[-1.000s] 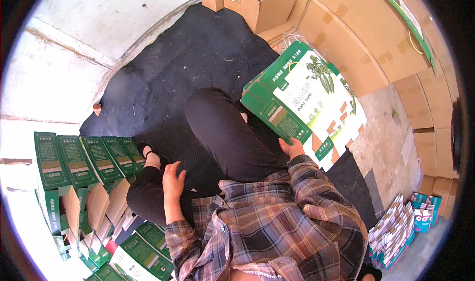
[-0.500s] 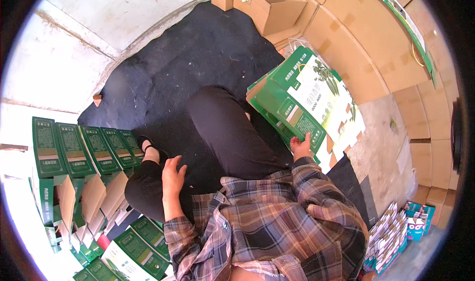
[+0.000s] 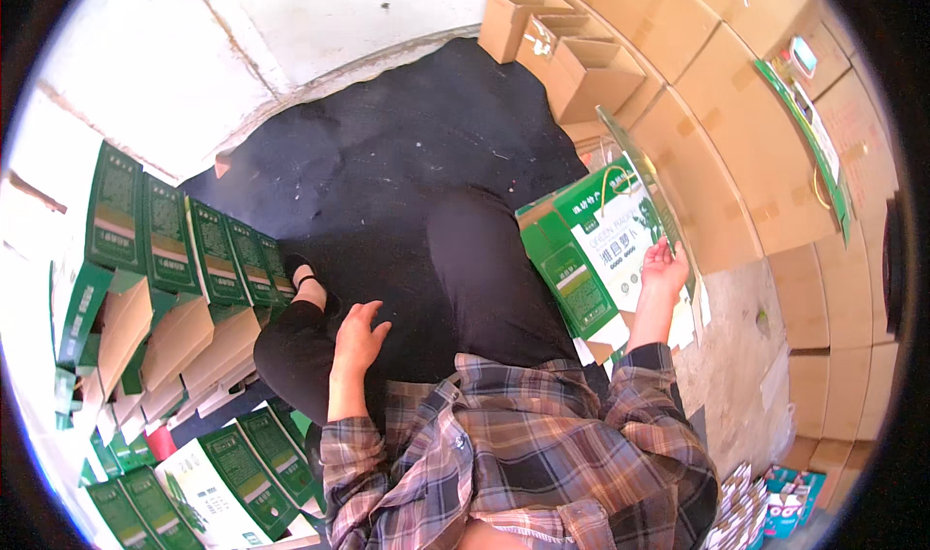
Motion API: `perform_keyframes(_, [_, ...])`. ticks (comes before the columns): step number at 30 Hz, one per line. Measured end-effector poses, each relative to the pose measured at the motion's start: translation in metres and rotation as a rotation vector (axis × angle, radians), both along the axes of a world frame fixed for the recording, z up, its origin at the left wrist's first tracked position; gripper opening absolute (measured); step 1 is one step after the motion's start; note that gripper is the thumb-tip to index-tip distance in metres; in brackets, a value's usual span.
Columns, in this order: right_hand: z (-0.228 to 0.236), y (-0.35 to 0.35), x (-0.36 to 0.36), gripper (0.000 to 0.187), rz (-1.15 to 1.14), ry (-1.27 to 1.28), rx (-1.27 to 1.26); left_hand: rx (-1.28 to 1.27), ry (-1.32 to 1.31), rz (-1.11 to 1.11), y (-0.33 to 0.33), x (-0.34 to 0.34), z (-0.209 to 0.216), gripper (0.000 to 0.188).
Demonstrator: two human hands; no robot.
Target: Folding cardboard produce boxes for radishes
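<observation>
My left hand (image 3: 360,339) is held above my bent left knee, holding nothing, its fingers loosely apart. My right hand (image 3: 663,267) is closed on the near end of a flattened carton (image 3: 641,174), green and white, which is tipped up almost edge-on to the view. Under it lies another flat carton (image 3: 584,303), with green side panels, a white front and a yellow cord handle. This lies on a stack to the right of my right leg. The fingertips are partly lost against the white print.
Opened green cartons (image 3: 199,269) stand in a row at my left, with more green cartons (image 3: 237,477) nearer. Brown boxes (image 3: 722,143) form a wall at the right; open brown boxes (image 3: 593,70) sit ahead. A black mat (image 3: 387,162) covers the floor. Teal printed packages (image 3: 787,506) lie lower right.
My right hand has moved from the stack's near corner to the right and forward, and the top carton has tipped up. My left hand stays open. The whole view has shifted.
</observation>
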State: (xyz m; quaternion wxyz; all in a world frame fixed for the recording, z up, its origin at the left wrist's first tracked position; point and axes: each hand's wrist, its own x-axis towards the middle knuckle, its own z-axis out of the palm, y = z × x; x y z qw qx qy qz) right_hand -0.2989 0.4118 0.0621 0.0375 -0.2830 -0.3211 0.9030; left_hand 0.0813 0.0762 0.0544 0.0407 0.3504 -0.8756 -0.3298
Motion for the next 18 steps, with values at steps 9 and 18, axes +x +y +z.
perform_keyframes(9, [0.095,-0.070,0.050,0.020,0.305,0.400,0.128,-0.002,0.062,0.020,-0.002,0.004,0.004,0.040])
perform_keyframes(18, [0.165,-0.159,0.036,0.039,0.406,0.785,0.488,-0.016,0.211,0.067,-0.003,0.005,0.009,0.039])
